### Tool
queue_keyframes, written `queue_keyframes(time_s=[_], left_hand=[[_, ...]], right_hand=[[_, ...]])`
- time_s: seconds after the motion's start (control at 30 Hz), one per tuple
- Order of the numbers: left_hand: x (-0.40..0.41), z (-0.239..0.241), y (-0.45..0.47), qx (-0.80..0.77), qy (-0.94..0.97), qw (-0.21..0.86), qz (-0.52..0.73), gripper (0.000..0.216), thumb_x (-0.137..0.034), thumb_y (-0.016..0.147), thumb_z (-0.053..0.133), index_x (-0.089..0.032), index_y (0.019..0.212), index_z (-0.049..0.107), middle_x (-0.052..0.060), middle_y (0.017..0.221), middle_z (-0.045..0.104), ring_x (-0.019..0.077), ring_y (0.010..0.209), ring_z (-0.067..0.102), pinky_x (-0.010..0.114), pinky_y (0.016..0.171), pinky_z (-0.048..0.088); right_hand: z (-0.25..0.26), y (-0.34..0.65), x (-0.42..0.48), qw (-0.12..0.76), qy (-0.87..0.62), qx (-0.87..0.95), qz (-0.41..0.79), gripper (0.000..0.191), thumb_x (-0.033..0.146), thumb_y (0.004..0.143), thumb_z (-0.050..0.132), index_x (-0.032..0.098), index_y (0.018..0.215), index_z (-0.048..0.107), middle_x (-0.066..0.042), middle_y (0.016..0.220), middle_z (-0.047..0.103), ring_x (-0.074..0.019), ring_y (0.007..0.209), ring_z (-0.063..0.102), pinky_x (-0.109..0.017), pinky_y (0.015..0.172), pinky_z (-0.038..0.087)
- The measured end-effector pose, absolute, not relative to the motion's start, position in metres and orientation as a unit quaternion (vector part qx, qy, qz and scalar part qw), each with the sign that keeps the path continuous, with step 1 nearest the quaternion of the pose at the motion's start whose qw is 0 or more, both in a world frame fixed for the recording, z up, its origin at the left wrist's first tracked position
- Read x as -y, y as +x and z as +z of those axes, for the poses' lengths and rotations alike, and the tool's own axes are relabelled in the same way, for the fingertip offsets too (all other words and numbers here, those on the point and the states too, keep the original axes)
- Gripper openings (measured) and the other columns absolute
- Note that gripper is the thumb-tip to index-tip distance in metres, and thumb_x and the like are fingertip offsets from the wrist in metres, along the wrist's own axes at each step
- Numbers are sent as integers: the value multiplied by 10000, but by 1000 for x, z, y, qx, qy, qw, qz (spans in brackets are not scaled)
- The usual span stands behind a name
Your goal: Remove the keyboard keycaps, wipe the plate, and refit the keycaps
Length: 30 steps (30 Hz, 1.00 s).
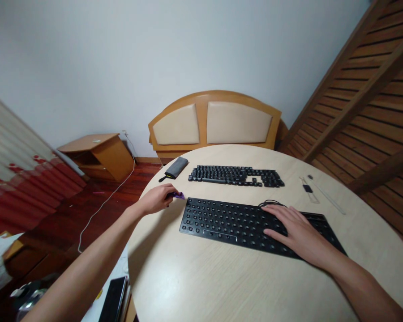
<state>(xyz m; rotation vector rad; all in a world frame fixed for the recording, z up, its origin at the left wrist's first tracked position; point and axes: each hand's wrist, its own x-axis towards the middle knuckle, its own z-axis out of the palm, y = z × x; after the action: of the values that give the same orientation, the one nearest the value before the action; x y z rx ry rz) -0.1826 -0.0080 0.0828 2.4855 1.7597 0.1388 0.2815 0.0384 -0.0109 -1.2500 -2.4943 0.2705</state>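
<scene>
A black keyboard base (228, 221) with its keycaps taken off lies across the middle of a round pale wooden table (195, 277). Behind it the removed keycaps (237, 175) sit laid out in keyboard order. My right hand (297, 232) rests flat on the right part of the base, fingers spread and holding nothing. My left hand (157, 199) is at the table's left edge, its fingers closed on a small purple tool (178, 195) just left of the base. A black cable loop (270, 203) shows at the base's far edge.
A grey pouch (176, 167) lies at the table's back left. Small parts and a thin clear strip (317, 190) lie at the right. Beyond the table stand a wooden headboard (215, 120), a bedside cabinet (99, 154) and slatted wood (366, 89). A dark phone (114, 297) lies below left.
</scene>
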Motion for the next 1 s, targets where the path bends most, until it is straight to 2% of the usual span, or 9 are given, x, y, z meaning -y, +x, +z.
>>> queue_keyframes(time_s=[0.07,0.2,0.4,0.57,1.0], left_hand=[[6,76,-164,-528,845,51,71,427,-47,837,478,-200,1176,688,85,1108,683,210,1010,646,305,895,512],[7,71,-142,-468,878,93,19,532,-2,789,497,-258,1207,704,58,1208,661,207,1062,642,301,914,518],[12,79,-141,-460,880,117,-19,414,-32,750,557,-272,998,785,30,1027,715,189,906,679,281,811,541],[17,76,-139,-457,885,87,29,460,-18,784,520,-232,1132,732,62,1105,715,217,972,679,339,859,553],[5,78,-157,-475,872,84,86,421,-20,856,512,-221,1175,699,53,1074,732,196,1002,659,342,928,520]], right_hand=[[-10,281,-37,169,-440,877,95,622,687,896,500,291,1374,541,-92,1455,556,-337,1364,486,-576,1189,292],[-8,280,-36,168,-441,876,98,636,698,897,492,286,1379,535,-95,1453,556,-331,1363,487,-570,1195,285],[-8,280,-37,164,-440,877,98,631,689,898,500,286,1383,531,-90,1458,551,-328,1368,482,-574,1200,272],[-8,281,-38,165,-440,877,102,620,688,894,507,291,1370,536,-94,1448,560,-334,1359,492,-586,1192,281],[-14,284,-40,170,-433,881,85,600,656,899,531,299,1381,529,-89,1451,556,-334,1350,501,-592,1174,303]])
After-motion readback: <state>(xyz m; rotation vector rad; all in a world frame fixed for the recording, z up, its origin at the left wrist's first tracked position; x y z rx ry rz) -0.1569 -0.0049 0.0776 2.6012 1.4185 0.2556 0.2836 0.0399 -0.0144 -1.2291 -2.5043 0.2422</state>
